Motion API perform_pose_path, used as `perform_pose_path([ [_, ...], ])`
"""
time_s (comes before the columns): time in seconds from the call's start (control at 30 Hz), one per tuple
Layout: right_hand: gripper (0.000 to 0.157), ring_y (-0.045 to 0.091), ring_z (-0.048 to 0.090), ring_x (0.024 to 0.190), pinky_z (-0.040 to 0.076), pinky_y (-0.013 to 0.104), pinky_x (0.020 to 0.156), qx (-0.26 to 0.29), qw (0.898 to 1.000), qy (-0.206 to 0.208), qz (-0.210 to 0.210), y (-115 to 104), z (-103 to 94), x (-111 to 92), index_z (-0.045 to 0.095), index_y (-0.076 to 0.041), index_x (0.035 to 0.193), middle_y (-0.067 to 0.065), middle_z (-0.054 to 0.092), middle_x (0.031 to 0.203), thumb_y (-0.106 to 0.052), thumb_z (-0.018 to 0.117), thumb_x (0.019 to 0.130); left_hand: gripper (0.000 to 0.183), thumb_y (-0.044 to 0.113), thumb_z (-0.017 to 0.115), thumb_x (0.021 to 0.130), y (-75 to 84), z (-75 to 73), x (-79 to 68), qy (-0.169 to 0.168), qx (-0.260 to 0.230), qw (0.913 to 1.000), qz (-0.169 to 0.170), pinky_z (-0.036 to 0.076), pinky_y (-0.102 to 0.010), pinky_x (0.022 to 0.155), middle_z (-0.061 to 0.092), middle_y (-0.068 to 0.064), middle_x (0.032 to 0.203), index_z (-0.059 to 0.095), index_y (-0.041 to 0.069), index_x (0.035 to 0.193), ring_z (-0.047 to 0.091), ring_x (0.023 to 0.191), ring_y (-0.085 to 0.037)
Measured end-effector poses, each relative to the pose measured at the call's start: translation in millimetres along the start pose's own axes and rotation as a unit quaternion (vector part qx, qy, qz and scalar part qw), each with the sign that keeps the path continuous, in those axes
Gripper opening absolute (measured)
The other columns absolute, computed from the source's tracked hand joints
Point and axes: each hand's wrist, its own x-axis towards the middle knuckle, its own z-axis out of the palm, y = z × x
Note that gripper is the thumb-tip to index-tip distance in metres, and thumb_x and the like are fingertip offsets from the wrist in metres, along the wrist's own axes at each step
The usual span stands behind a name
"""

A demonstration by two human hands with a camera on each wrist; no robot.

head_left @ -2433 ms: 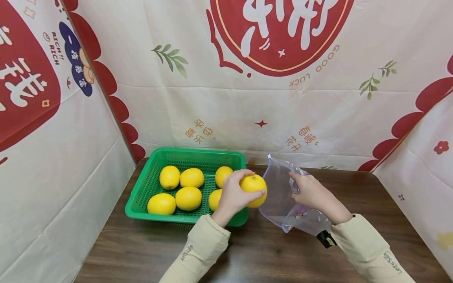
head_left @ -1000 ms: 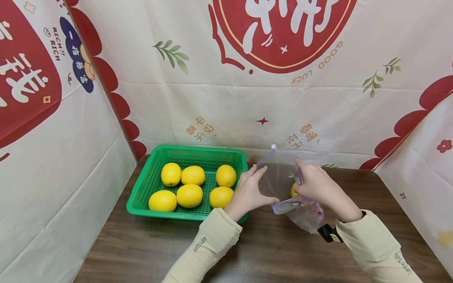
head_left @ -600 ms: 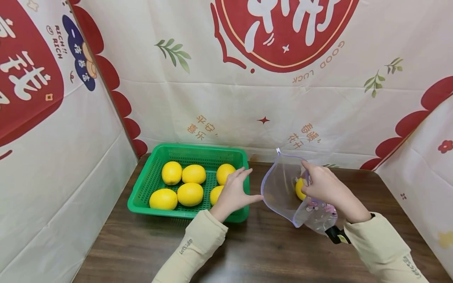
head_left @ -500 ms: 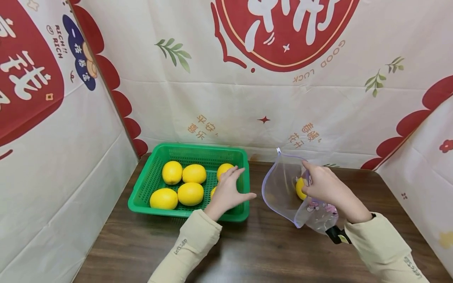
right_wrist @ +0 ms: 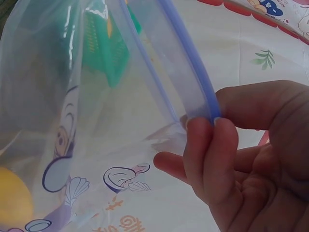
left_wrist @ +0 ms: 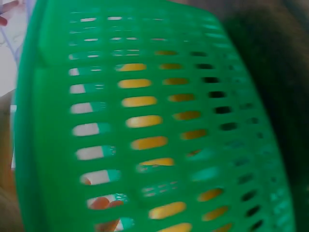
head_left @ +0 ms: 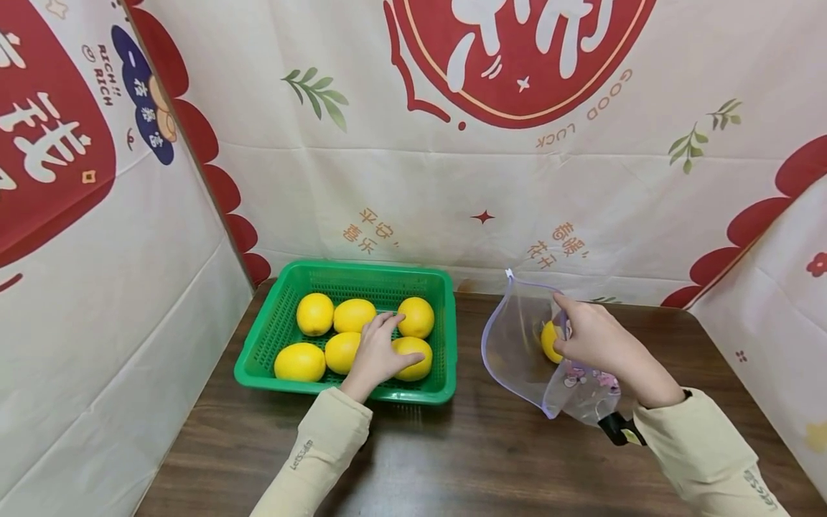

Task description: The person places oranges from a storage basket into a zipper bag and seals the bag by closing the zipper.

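My left hand (head_left: 377, 357) reaches over the green plastic basket (head_left: 293, 269), fingers spread and thumb out across the front-right lemon (head_left: 416, 362). Beside its fingertips lies the back-right lemon (head_left: 416, 317). In the left wrist view the basket's slotted wall (left_wrist: 53, 125) fills most of the frame, and fingertips (left_wrist: 100, 203) and yellow fruit show through the slots. My right hand (head_left: 591, 337) pinches the rim of a clear zip bag (head_left: 517, 345), thumb against fingers on its purple strip (right_wrist: 193, 58). The bag's mouth gapes toward the basket. Inside lies one lemon (head_left: 550, 342), partly behind my right fingers.
Several more lemons lie in the basket's left half, such as the front-left lemon (head_left: 300, 362). Everything stands on a dark wooden table (head_left: 452, 459). Printed white cloth (head_left: 413, 194) walls in the back and both sides. A black strap piece (head_left: 620, 429) hangs by my right wrist.
My left hand put the lemon it held into the bag, let go, and moved left over the basket. My right hand keeps its pinch on the bag's rim.
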Motion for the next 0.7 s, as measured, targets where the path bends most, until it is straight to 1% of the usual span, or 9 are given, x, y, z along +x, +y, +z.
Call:
perform_pose_path([
  [0.13,0.069,0.013,0.04,0.052,0.036,0.028,0.054,0.001,1.0,0.002,-0.005,0,-0.1,0,0.036,0.022,0.125,0.012,0.057,0.08,-0.003,0.066,0.068,0.072,0.036,0.078,0.068,-8.3,4.7,-3.3,-0.004,0.005,1.0,-0.006,0.038,-0.048,0.093,0.042,-0.017,0.134,0.052,0.006,0.127,0.035,0.121,-0.036],
  [0.23,0.069,0.013,0.042,0.055,0.037,0.028,0.054,0.002,1.0,0.002,-0.007,1,0.3,0,0.036,0.021,0.125,0.016,0.06,0.085,-0.003,0.066,0.068,0.072,0.036,0.078,0.067,-13.1,8.4,-4.4,-0.009,0.013,0.9999,-0.007,0.038,-0.049,0.093,0.042,-0.018,0.133,0.052,0.005,0.126,0.035,0.121,-0.036],
  [0.47,0.069,0.014,0.042,0.056,0.036,0.028,0.053,-0.005,1.0,0.001,-0.007,0,-0.3,0,0.036,0.02,0.126,0.015,0.06,0.086,-0.003,0.065,0.068,0.074,0.036,0.079,0.067,-13.9,11.3,0.1,-0.032,0.028,0.999,-0.016,0.036,-0.053,0.094,0.038,-0.021,0.136,0.05,0.006,0.129,0.032,0.124,-0.041],
  [0.6,0.069,0.012,0.041,0.054,0.036,0.027,0.052,0.001,1.0,-0.002,-0.007,0,0.0,0,0.035,0.02,0.126,0.015,0.061,0.088,-0.003,0.065,0.068,0.074,0.037,0.079,0.067,-14.0,14.1,2.0,-0.043,0.038,0.9982,-0.018,0.037,-0.052,0.094,0.04,-0.02,0.135,0.051,0.007,0.128,0.035,0.121,-0.042],
  [0.7,0.069,0.011,0.04,0.051,0.036,0.027,0.051,0.004,1.0,-0.002,-0.006,-1,0.3,-1,0.035,0.021,0.126,0.016,0.061,0.088,-0.003,0.065,0.069,0.073,0.037,0.079,0.066,-15.6,17.0,2.0,-0.045,0.043,0.9979,-0.014,0.037,-0.05,0.094,0.042,-0.02,0.133,0.052,0.006,0.127,0.038,0.119,-0.041],
])
